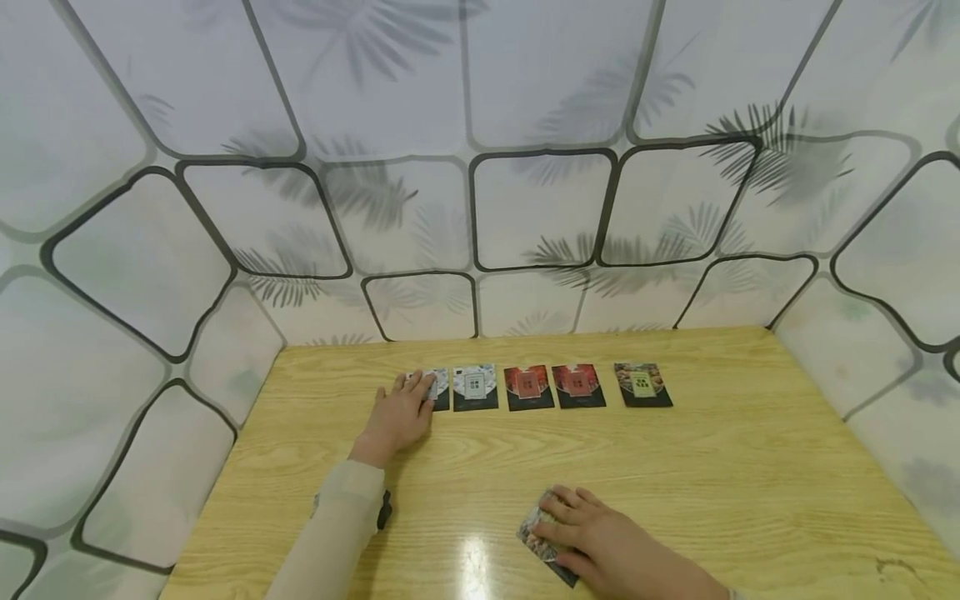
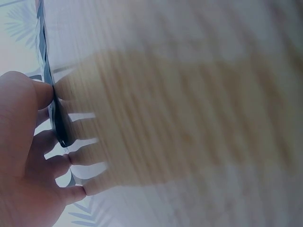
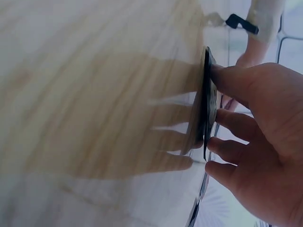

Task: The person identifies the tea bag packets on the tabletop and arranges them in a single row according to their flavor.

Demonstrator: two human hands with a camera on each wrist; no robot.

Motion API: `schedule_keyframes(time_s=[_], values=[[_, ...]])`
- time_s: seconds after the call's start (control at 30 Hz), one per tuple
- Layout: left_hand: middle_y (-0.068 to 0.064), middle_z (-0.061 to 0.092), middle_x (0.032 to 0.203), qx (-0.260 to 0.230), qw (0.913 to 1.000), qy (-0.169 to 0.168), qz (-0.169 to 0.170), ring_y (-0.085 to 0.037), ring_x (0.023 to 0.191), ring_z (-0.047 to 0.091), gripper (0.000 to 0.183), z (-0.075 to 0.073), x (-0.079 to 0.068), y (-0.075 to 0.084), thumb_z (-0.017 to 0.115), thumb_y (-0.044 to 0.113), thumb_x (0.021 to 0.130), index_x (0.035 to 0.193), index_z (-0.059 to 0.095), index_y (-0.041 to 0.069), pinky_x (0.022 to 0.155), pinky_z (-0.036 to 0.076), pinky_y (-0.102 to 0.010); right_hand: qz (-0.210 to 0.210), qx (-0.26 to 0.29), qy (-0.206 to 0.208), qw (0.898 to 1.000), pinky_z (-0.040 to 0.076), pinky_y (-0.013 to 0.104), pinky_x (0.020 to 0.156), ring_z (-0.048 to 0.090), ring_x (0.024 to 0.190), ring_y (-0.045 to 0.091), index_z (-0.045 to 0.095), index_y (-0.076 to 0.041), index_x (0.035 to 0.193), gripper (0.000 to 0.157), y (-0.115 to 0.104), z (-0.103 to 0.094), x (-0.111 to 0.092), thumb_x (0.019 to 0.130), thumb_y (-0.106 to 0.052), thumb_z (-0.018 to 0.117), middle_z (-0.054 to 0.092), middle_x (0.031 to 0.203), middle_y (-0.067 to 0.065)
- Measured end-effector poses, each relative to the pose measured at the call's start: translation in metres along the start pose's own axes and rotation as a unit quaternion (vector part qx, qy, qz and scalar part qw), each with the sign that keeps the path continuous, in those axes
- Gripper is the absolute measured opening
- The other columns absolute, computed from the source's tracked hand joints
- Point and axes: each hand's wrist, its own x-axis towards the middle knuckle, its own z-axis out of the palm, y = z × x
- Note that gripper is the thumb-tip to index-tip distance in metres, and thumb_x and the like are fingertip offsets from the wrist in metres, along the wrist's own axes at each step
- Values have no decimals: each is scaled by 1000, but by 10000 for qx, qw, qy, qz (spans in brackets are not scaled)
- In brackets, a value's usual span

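My left hand (image 1: 401, 417) rests its fingers on the leftmost flat packet (image 1: 441, 392), a white and black one at the row's left end, hiding much of it. In the left wrist view, the thumb and fingertips touch the dark thin packet (image 2: 57, 120) from above. Close to the front, my right hand (image 1: 603, 537) lies over a brown-patterned packet (image 1: 534, 533) with a black end, set at a slant. Its thumb and spread fingertips press on that packet's upper face (image 3: 212, 94) in the right wrist view.
Along the back of the wooden table (image 1: 712, 483) the row continues with another white packet (image 1: 475, 387), two red packets (image 1: 528, 387) and a brown packet (image 1: 642, 384) set apart at the right. Patterned cloth walls (image 1: 540, 208) enclose the table at back and sides.
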Motion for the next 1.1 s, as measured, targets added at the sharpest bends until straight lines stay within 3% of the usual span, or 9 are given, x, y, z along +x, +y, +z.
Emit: schedule_keyframes(time_s=[0.4, 1.1], values=[[-17, 32, 172, 45, 10000, -73, -6, -47, 160, 25, 56, -1, 2, -1, 42, 32, 113, 166, 36, 15, 122, 23, -77, 1355, 388, 241, 9897, 37, 68, 119, 40, 153, 45, 57, -21, 154, 46, 18, -9, -4, 110, -35, 56, 48, 163, 18], [-18, 33, 171, 98, 9999, -70, 7, -47, 159, 27, 56, -2, 0, 1, 42, 31, 113, 166, 37, 13, 122, 23, -77, 2109, -178, 954, 9727, 40, 71, 114, 46, 144, 56, 63, -8, 147, 44, 71, -24, -30, 105, -20, 65, 56, 152, 29]])
